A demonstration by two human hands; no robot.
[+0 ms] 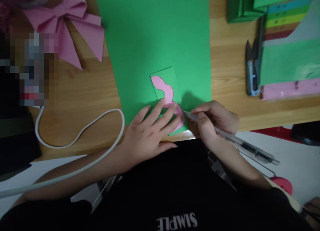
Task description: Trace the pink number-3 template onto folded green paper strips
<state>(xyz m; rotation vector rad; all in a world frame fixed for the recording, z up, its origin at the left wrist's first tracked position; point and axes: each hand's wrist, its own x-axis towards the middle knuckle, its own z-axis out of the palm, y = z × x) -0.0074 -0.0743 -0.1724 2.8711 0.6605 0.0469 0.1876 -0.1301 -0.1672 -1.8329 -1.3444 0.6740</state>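
My left hand [147, 134] lies flat with its fingers spread, pressing a curvy pink paper cutout [168, 89] onto a small green paper piece [167, 73]. That piece rests near the lower edge of a large green sheet [160, 30]. In my right hand [215, 122] is a clear-barrelled pen [232, 137], its tip touching beside the right edge of the pink cutout. A dark line follows the upper part of the cutout's outline. My left fingers cover part of the cutout's lower half.
A pink folded paper bow [61, 12] lies at the upper left. White cable [82, 134] loops near my left arm. Blue-handled thread snips [252, 69] lie at right, beside a packet of coloured paper [290, 60] and a folded green paper stack [245, 7].
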